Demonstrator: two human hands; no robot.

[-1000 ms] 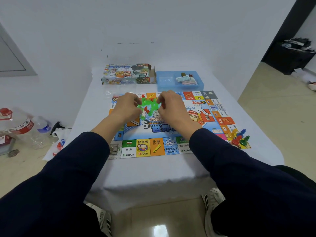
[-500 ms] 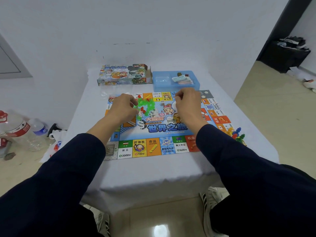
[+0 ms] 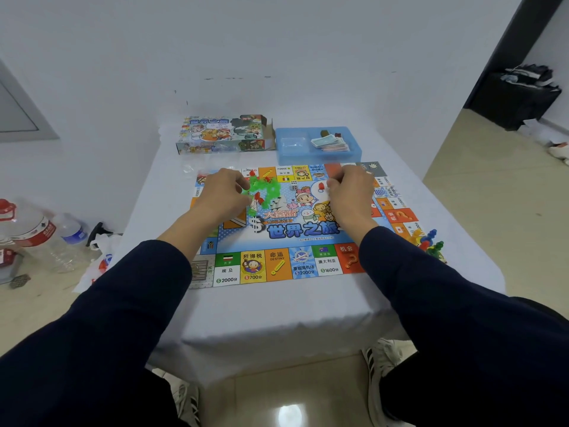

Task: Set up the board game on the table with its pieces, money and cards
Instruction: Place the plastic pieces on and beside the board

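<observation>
The game board (image 3: 283, 232) lies flat on the white table. A pile of small green pieces (image 3: 266, 192), with a few red ones in it, sits on the board's upper left. My left hand (image 3: 224, 197) curls against the pile's left edge; its fingertips are hidden. My right hand (image 3: 351, 197) is over the board's upper right, fingertips pinched on a small red piece (image 3: 321, 187). A die (image 3: 294, 187) lies between the hands. The blue tray (image 3: 289, 155) behind the board holds paper money and cards (image 3: 331, 143).
The open game box (image 3: 223, 135) stands at the back left of the table. Several coloured pawns (image 3: 426, 240) stand on the board's right corner. A clear bag (image 3: 191, 167) lies left of the board. Bottles (image 3: 34, 232) stand on the floor at the left.
My right hand has left the green pile and moved right across the board with a red piece. My left hand stays at the pile.
</observation>
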